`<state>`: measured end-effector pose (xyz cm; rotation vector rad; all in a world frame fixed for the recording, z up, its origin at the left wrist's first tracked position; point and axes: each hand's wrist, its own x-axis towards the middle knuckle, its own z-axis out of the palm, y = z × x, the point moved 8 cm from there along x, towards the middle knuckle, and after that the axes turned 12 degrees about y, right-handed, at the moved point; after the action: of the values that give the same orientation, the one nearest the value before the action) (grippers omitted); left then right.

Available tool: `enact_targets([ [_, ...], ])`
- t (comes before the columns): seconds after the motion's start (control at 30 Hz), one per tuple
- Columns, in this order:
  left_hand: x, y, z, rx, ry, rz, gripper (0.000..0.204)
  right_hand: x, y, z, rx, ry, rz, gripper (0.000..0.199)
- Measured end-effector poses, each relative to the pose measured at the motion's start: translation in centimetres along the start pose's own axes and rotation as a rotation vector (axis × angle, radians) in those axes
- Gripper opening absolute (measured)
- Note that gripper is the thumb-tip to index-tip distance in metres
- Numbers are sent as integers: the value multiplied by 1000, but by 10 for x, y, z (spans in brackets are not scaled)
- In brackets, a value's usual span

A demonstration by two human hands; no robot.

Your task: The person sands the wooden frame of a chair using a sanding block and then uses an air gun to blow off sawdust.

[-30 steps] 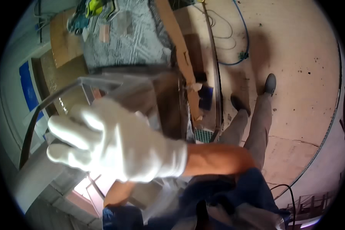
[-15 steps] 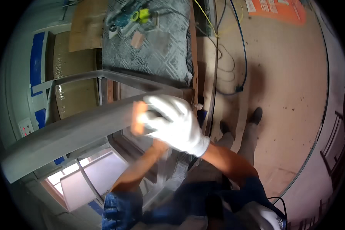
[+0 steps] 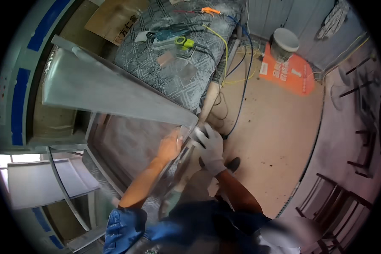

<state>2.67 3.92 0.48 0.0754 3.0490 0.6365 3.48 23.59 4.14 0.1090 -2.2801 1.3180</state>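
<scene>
A grey-coated wooden frame with a wide, smooth board (image 3: 114, 91) tapers toward a corner in front of me. My bare left hand (image 3: 170, 144) is closed around the frame's edge just below that corner. My right hand (image 3: 210, 146), in a white work glove, is at the corner's outer side, close to the left hand. Its fingers are bent against the edge, and whatever lies under them is hidden. Below the board, an inset panel (image 3: 127, 142) of the same frame shows smudged, dusty patches.
A patterned grey cloth (image 3: 156, 72) beyond the frame bears a yellow-green power tool (image 3: 184, 42), small blocks and an orange-handled air gun (image 3: 210, 10). Blue hose (image 3: 246, 80) and yellow cord trail over the floor. A white bucket (image 3: 285, 41) stands by an orange sheet (image 3: 290, 74). Dark chairs (image 3: 330, 199) are at right.
The wide board now slants from the upper left instead of the lower left, and the view has shifted. My gloved hand moved from above the board to its corner; the orange block no longer shows.
</scene>
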Motion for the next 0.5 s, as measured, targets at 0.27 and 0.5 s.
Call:
enact_targets([
  [0.27,15,-112,6,-129,342,-201,27,-1,-25,-74,175,-78,237,46],
  [0.5,-13,-186,8,5,388,-216,37,-12,-39,-77,198,-182,633,35],
])
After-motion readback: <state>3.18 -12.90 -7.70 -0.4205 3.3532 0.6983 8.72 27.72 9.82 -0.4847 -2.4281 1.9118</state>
